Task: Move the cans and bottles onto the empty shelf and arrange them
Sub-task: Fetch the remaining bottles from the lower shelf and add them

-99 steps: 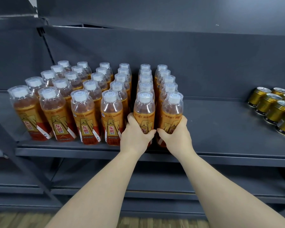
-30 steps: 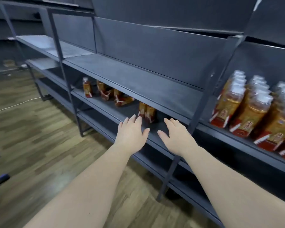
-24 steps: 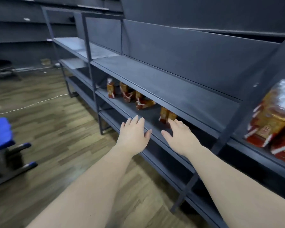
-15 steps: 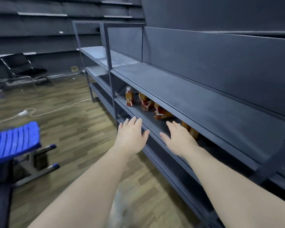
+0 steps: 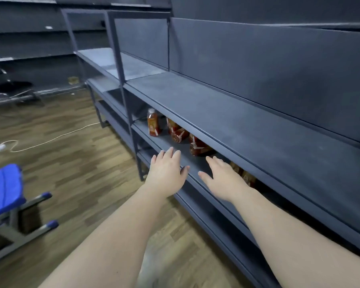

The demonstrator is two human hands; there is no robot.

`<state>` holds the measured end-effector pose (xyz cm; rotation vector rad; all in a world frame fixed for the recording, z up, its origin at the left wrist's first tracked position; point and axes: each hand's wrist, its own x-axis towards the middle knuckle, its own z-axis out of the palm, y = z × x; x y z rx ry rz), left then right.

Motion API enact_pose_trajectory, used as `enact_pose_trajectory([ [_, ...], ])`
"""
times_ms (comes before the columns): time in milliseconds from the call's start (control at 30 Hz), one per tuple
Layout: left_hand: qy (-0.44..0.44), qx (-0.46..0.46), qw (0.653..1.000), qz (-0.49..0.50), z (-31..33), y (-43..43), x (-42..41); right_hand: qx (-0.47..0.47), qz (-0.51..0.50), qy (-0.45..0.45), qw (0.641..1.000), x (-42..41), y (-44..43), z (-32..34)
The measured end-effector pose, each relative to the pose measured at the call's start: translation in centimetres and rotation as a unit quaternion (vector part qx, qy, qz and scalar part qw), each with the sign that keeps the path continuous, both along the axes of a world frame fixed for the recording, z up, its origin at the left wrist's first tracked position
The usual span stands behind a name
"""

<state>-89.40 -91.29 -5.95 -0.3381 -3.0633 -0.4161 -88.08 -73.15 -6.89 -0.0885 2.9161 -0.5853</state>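
Two hands, left hand (image 5: 166, 173) and right hand (image 5: 222, 175), are held empty with fingers spread at frame centre; toppled bottles (image 5: 199, 145) are found on the lower shelf (image 5: 164, 142) just above, nearest the right hand.

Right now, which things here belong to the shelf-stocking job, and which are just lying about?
Job: upright bottle, tipped bottles beside it, bare shelf above, left hand, right hand.
Lying about: blue chair, white cable on the floor, black chair.
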Motion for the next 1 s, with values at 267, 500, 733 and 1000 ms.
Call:
enact_pose_trajectory([
  [267, -0.049, -0.015, 0.991, -0.128, -3.1, -1.0, -10.6, 0.0, -0.125, -0.055, 0.991, -5.2, -1.7, -3.2],
  [500, -0.082, -0.019, 0.971, -0.223, -5.1, -1.4, -16.0, 0.003, -0.21, -0.082, 0.974, -6.9, -3.4, -4.4],
  [733, -0.101, -0.013, 0.949, -0.299, -6.7, 2.4, -16.4, 0.003, -0.29, -0.109, 0.951, -4.9, -1.7, -5.2],
  [1000, -0.124, -0.038, 0.93, -0.344, -8.4, 6.0, -16.3, -0.002, -0.344, -0.115, 0.932, -3.8, 0.8, -6.2],
])
